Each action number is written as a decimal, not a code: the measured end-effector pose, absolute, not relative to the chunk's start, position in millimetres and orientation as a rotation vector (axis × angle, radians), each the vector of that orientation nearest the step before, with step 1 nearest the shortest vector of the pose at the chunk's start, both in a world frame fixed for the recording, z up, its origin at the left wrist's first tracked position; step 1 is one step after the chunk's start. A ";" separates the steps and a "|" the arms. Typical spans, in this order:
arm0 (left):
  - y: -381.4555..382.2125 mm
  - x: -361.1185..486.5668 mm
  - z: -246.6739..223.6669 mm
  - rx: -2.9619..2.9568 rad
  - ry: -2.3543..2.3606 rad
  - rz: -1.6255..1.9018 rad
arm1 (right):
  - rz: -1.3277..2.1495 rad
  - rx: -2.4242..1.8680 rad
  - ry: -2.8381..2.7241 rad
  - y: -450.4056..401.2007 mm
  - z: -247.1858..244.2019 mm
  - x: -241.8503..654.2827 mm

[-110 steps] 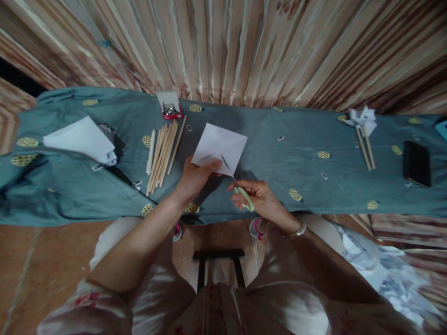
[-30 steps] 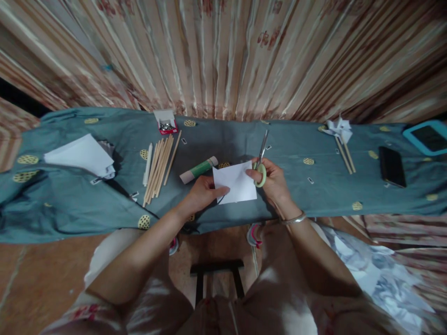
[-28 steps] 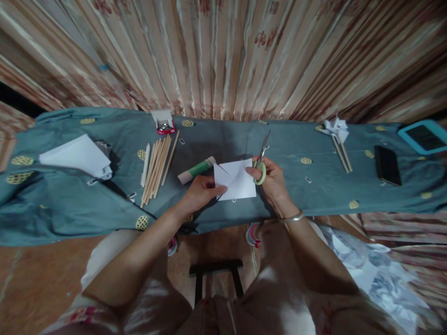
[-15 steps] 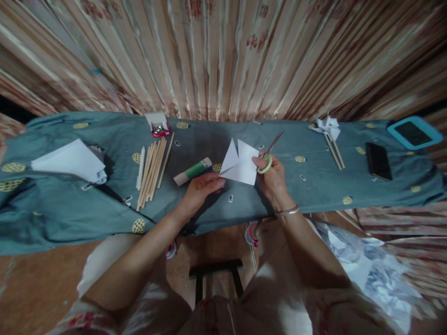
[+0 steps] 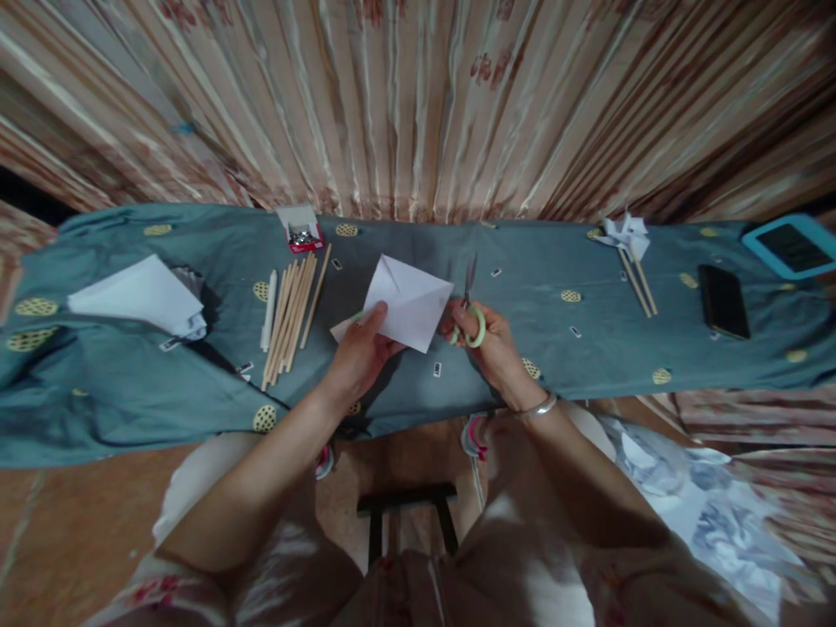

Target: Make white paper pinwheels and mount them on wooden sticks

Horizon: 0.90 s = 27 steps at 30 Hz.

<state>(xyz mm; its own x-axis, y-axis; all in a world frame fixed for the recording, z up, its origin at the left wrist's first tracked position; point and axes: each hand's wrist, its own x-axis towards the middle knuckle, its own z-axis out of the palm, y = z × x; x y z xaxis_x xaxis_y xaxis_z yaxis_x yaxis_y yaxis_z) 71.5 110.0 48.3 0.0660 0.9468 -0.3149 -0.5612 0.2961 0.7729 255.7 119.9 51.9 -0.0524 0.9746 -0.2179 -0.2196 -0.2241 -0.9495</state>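
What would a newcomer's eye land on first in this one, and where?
Probably the bright white paper near the middle, held in the left hand, with the green-handled scissors beside it in the right hand. Next might come the row of wooden sticks lying left of the paper on the teal cloth, and the tall pleated curtain filling the top of the picture.

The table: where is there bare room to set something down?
Bare cloth shows between the right hand and the two sticks bearing folded paper, and, wrinkled, in front of the white stack. It is crowded from the bundled wooden sticks, with the red box beyond, across to the left hand and its sheet.
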 end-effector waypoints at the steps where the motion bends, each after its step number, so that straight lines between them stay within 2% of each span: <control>1: 112.3 68.3 50.2 0.499 0.934 1.242 | 1.538 -1.173 -1.018 115.7 53.5 259.0; 10: 122.7 60.6 60.8 0.431 1.015 1.300 | 1.950 -1.067 -1.526 87.8 58.1 269.5; 27: 117.4 66.4 57.8 0.447 1.002 1.279 | 1.982 -1.101 -1.455 90.8 46.1 258.3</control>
<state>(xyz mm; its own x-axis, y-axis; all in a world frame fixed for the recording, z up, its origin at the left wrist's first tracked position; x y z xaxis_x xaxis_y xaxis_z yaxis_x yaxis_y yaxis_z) 66.4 117.4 57.8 -0.0356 0.9295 -0.3670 -0.5782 0.2803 0.7662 258.3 90.8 46.1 -0.5841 0.7379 -0.3381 0.1014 -0.3469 -0.9324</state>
